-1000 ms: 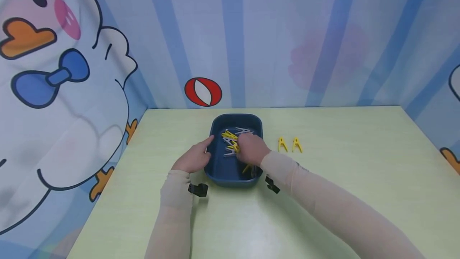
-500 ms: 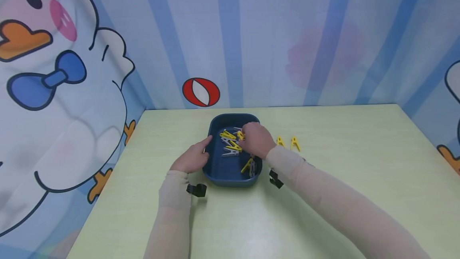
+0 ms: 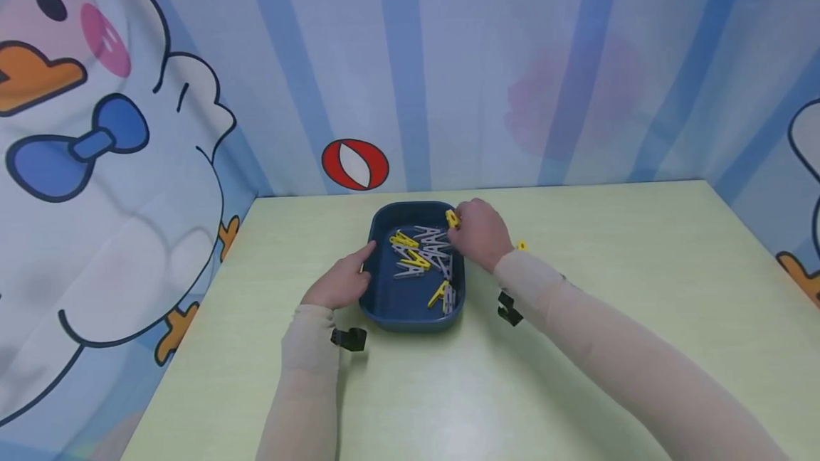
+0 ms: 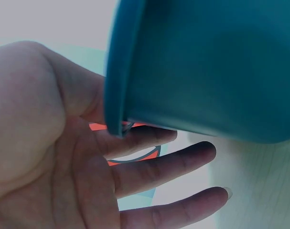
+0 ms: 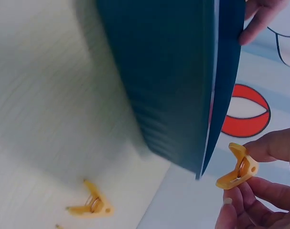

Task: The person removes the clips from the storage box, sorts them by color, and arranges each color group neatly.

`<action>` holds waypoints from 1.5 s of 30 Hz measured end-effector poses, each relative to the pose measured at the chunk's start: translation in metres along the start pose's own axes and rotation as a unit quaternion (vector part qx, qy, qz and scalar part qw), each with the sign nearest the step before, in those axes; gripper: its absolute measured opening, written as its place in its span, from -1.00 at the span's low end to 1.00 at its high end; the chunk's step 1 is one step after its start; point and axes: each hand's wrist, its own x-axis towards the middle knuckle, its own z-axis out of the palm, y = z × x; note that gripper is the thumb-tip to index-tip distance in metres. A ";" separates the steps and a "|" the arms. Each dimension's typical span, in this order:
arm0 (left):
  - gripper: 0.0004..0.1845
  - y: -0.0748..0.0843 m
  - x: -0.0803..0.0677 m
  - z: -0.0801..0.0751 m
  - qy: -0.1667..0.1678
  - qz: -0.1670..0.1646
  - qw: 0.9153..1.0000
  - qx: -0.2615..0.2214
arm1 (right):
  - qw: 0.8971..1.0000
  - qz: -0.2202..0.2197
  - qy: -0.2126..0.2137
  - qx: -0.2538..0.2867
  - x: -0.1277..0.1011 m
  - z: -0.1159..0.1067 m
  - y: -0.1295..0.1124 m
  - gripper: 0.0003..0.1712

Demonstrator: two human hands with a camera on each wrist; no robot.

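Observation:
My right hand (image 3: pixel 482 235) pinches a yellow clothespin (image 5: pixel 250 168) between thumb and fingers, above the far right rim of a dark blue plastic bin (image 3: pixel 410 324). Along the bin's left rim, my left hand (image 3: pixel 339 282) holds on with thumb and index finger at the edge; in the left wrist view its other fingers (image 4: pixel 164 169) stretch out along the outside. Inside the bin lie several grey clothespins (image 3: pixel 435 256) and a few yellow clothespins (image 3: pixel 418 260). On the table to the right, another yellow clothespin (image 5: pixel 93 202) shows in the right wrist view, partly hidden by my right arm in the head view.
The pale wooden-look table (image 3: pixel 615 276) extends around the bin. A cartoon-printed cloth backdrop (image 3: pixel 474 77) rises behind and at the sides. Each wrist wears a small black camera; the left wrist camera (image 3: pixel 349 338) sits near the bin's front left.
My right hand has picked a yellow clothespin out of the pile and moved up and right to the bin's far right rim. The left hand has stayed at the left rim.

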 end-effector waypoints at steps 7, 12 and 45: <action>-0.36 0.000 -0.002 0.000 -0.001 -0.001 1.000 -0.002 | 1.000 0.022 0.016 0.003 0.001 -0.005 0.022 -0.58; -0.36 0.000 -0.002 0.001 0.000 -0.003 1.000 -0.003 | 0.999 0.037 0.018 0.003 0.002 -0.013 0.044 -0.56; -0.36 0.002 -0.002 -0.001 -0.003 -0.003 1.000 0.000 | 0.990 0.129 -0.054 -0.025 -0.020 -0.021 0.132 -0.58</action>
